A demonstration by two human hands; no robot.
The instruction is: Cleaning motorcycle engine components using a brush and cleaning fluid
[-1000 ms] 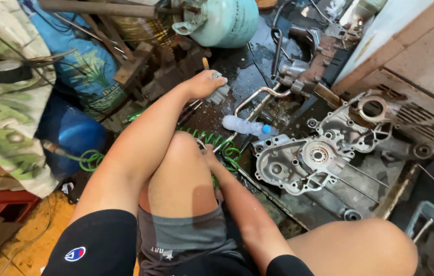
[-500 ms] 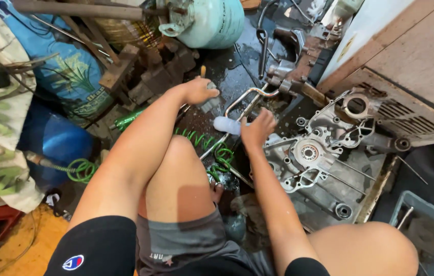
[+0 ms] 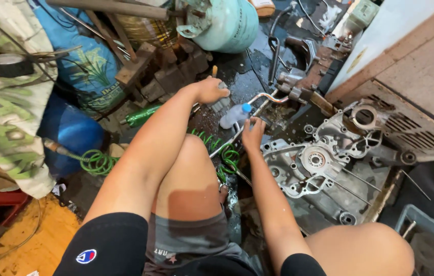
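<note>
The person sat low over a wet, dark floor (image 3: 242,76) with both arms extended forward between the knees. The left hand (image 3: 210,90) was closed around a small object, apparently a brush or rag, though the fingers hid most of it; a short yellowish handle end (image 3: 215,70) showed just beyond the knuckles. The right hand (image 3: 252,134) rested with fingers loosely extended, not clamped on anything, its fingertips just beside a small clear plastic bottle (image 3: 233,116) with a blue cap that lay on its side on the floor. A bent chrome tube (image 3: 267,97) ran past the bottle. To the right of the right hand lay a grey metal engine crankcase (image 3: 324,163), open face up. A green coiled hose (image 3: 97,161) lay near the left knee, and a pale green gas cylinder (image 3: 224,23) stood at the far edge.
</note>
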